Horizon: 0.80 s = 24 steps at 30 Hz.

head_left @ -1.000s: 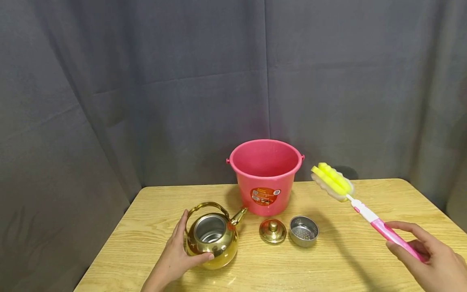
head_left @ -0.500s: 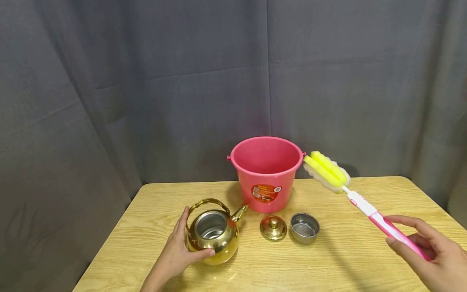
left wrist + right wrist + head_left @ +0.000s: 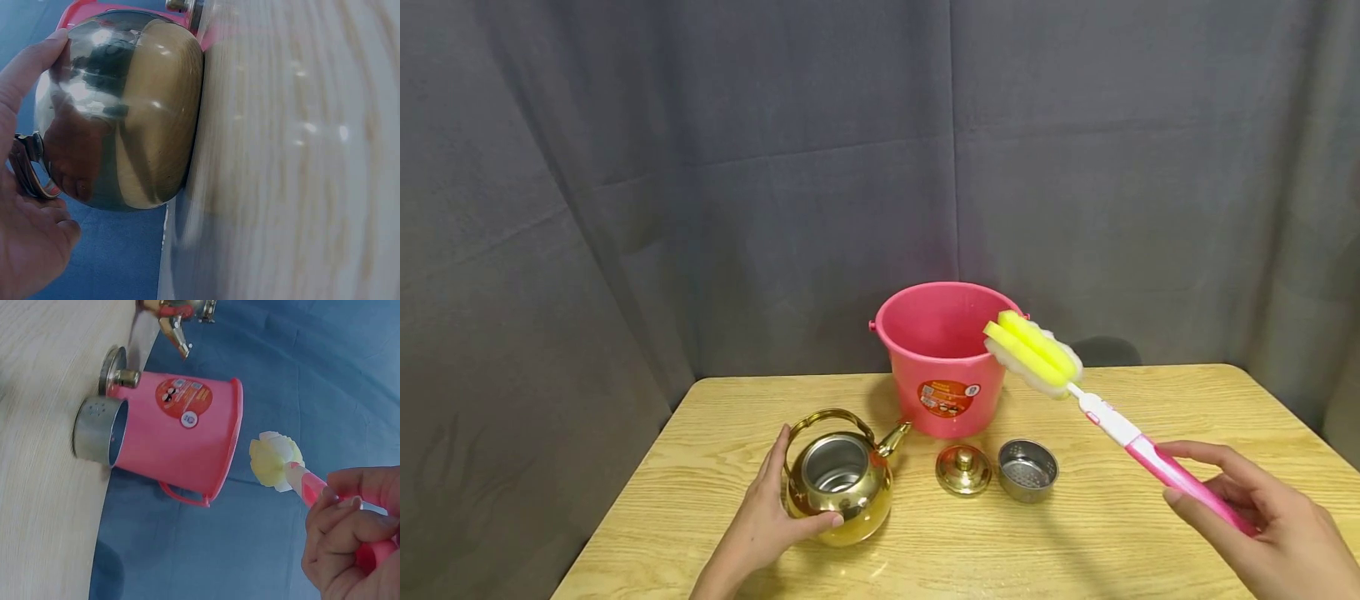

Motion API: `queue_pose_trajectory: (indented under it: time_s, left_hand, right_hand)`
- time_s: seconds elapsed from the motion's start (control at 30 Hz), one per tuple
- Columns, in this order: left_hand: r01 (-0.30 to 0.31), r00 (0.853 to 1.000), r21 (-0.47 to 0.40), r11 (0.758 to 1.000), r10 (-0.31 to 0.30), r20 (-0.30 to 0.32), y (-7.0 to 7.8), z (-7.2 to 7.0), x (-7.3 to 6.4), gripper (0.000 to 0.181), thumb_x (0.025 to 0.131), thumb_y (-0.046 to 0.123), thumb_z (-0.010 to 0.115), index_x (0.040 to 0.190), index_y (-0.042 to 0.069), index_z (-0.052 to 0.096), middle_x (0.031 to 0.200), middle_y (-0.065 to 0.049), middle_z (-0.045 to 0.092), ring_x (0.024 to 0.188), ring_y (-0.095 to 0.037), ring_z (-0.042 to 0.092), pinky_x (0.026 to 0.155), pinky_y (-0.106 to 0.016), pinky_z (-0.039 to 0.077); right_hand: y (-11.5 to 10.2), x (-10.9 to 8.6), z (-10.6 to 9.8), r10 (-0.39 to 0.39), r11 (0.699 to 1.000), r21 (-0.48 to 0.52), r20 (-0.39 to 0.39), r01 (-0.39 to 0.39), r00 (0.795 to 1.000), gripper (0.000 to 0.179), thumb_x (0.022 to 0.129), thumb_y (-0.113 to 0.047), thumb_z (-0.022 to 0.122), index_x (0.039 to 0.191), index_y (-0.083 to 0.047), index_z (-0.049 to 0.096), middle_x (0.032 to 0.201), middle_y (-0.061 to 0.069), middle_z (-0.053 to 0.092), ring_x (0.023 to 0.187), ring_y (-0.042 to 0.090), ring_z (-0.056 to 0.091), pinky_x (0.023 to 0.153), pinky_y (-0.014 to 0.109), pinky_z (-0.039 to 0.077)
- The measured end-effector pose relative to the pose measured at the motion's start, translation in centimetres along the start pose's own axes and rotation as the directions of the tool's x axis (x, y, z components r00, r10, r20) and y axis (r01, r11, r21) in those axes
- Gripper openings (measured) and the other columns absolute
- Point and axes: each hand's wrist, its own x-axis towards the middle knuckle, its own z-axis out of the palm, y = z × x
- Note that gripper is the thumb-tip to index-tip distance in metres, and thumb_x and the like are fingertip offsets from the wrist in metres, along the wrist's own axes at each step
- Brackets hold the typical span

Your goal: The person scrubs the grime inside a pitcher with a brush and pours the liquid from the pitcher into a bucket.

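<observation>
On the table at centre-left stands a shiny gold kettle [image 3: 848, 517] with its top uncovered, its spout toward the bucket. My left hand [image 3: 767, 517] holds it from the left, thumb on the body and fingers by the arched handle [image 3: 31, 172]. My right hand [image 3: 1255, 508] grips the pink handle of a sponge brush [image 3: 1176, 475], also seen in the right wrist view with its sponge head [image 3: 273, 459] raised. That yellow and white head is in the air, in front of the bucket's right rim in the head view.
A pink bucket [image 3: 943, 392] stands at the back of the wooden table [image 3: 730, 442]. A gold kettle lid [image 3: 963, 472] and a perforated metal strainer cup [image 3: 1027, 473] sit side by side in front of it. Grey curtains [image 3: 820, 208] hang behind.
My right hand has moved left with the sponge brush, bringing its head in front of the bucket's rim. My left hand has stayed on the kettle.
</observation>
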Motion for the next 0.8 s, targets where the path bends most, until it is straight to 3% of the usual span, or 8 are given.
queue_pose_trajectory:
  time_s: [0.3, 0.8]
  left_hand:
    - [0.014, 1.0, -0.014, 1.0, -0.014, 0.003, 0.0, 0.0, 0.0, 0.128, 0.064, 0.056, 0.085, 0.157, 0.026, 0.003, 0.16, -0.01, 0.012, 0.141, -0.039, 0.018, 0.106, -0.063, 0.024]
    - [0.036, 0.999, -0.022, 0.999, -0.035, 0.019, 0.1, 0.1, -0.3, 0.126, 0.066, 0.056, 0.084, 0.157, 0.024, 0.004, 0.159, -0.015, 0.012, 0.14, -0.043, 0.018, 0.104, -0.066, 0.025]
  right_hand:
    - [-1.1, 0.2, 1.5, -0.054, 0.998, 0.026, 0.105, 0.052, 0.993, 0.043, 0.086, -0.016, 0.076, 0.125, -0.027, 0.06, 0.069, -0.011, 0.057, 0.053, 0.01, 0.043, 0.047, 0.025, 0.029]
    - [-3.3, 0.7, 4.4, -0.136, 0.979, 0.182, 0.238, 0.093, 0.962, 0.032, 0.088, -0.021, 0.074, 0.117, -0.031, 0.063, 0.062, -0.012, 0.05, 0.052, 0.009, 0.044, 0.047, 0.024, 0.036]
